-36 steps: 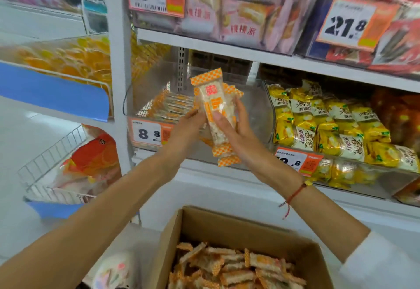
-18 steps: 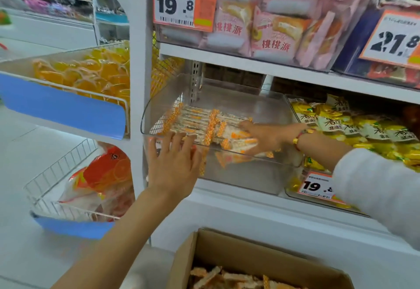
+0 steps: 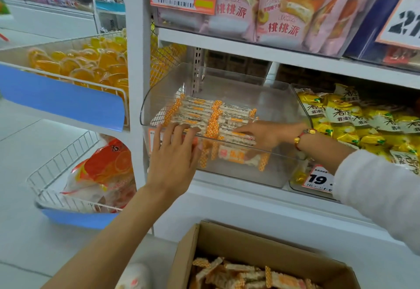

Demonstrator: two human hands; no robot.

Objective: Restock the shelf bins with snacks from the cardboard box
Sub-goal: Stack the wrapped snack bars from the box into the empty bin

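Two hands, left hand (image 3: 175,152) and right hand (image 3: 263,135), reach into one clear bin (image 3: 272,97), perhaps two snack rows (image 3: 211,115).

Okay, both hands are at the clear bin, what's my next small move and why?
Probably draw the right hand out and reach down to the brown cardboard box for more. That hand lies flat on the orange-and-white wrapped snack bars, the clear plastic bin has bare space behind them, and the box holds plenty more.

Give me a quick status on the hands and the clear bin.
Left hand open, resting on clear bin front rim. Right hand inside, flat on orange-checked snack packs. Cardboard box below, still stocked. Nothing in the way.
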